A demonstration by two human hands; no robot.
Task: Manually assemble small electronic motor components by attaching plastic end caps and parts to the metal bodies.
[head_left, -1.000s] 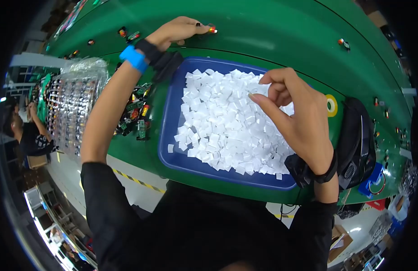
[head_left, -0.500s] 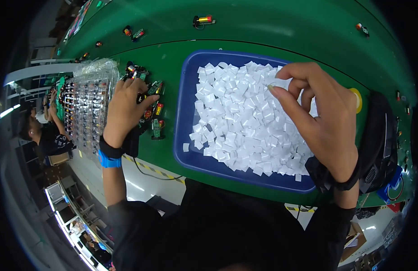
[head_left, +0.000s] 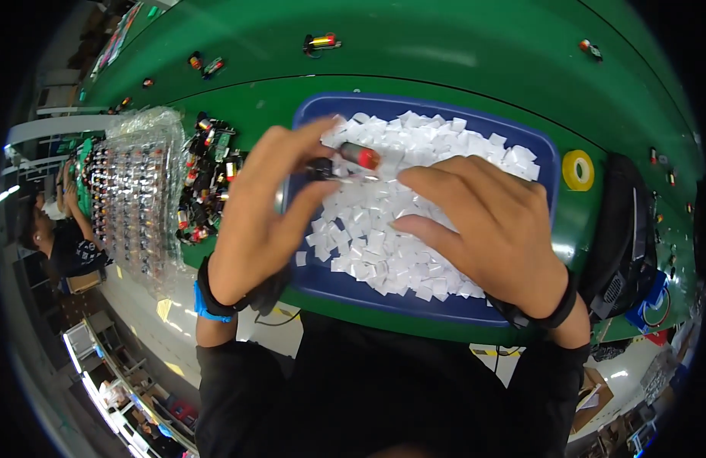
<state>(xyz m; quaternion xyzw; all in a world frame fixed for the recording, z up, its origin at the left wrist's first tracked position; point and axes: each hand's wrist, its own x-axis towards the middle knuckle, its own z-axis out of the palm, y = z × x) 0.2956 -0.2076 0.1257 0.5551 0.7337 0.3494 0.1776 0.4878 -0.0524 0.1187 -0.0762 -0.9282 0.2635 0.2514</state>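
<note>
My left hand (head_left: pixel 261 202), blurred by motion, is over the left part of a blue tray (head_left: pixel 555 168). Between its fingers is a small electronic assembly (head_left: pixel 360 156) with a dark cylinder, a red end and a black part. Facing it from the right is my right hand (head_left: pixel 483 229), thumb and forefinger a little apart. At its forefinger tip a translucent whitish piece (head_left: pixel 389 162) touches or overlaps the assembly's red end; the blur hides its exact shape. Under both hands lie many small flat white plastic pieces (head_left: pixel 437 263) in the tray.
Left of the tray is a heap of similar assemblies (head_left: pixel 200 191), beside stacked clear plastic trays (head_left: pixel 139 168) filled with parts. Yellow tape (head_left: pixel 578 169) and a black bag (head_left: pixel 620 229) lie to the right. A person (head_left: pixel 59 229) sits at the far left. Loose assemblies (head_left: pixel 322 43) lie at the back.
My left hand has come from the heap to above the tray, now with an assembly in it. My right hand has moved left and down toward it, uncovering the yellow tape.
</note>
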